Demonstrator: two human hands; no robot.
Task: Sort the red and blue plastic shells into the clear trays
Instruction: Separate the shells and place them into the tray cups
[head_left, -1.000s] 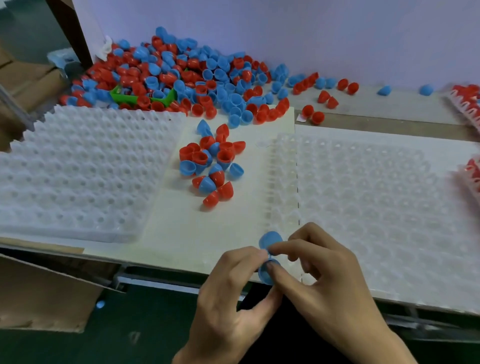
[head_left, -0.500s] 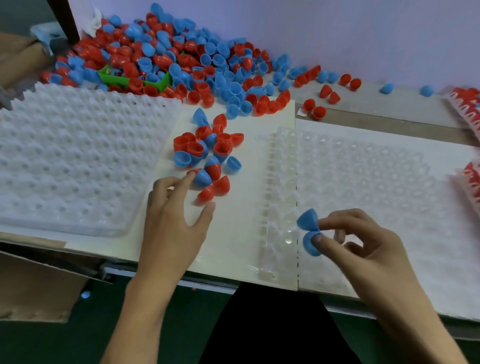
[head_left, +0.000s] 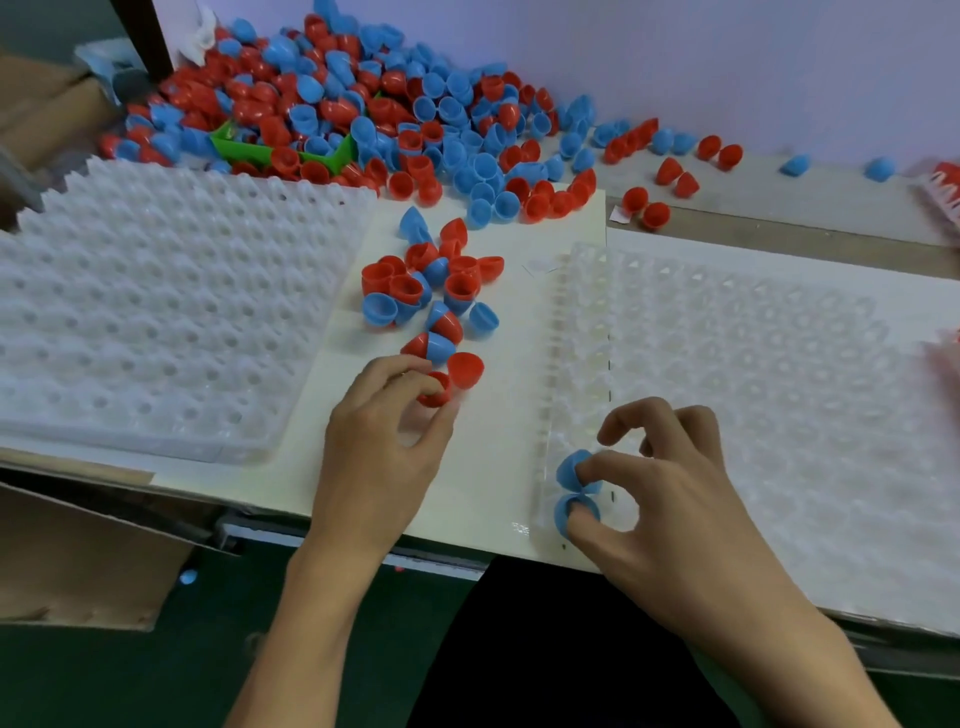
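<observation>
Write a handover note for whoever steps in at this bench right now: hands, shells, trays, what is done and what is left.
Left hand: pinching a red shell at the near edge of the small loose cluster between the trays.
Right hand: holding two blue shells at the near left corner of the right clear tray.
Left tray: no shells visible in it.
Done: nothing seated in either tray yet.
Left: seat these shells, then sort the cluster and the big mixed pile at the back.

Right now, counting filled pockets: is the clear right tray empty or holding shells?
Nearly empty: the right tray shows bare pockets; only two blue shells sit at its near-left corner under the right hand.
</observation>
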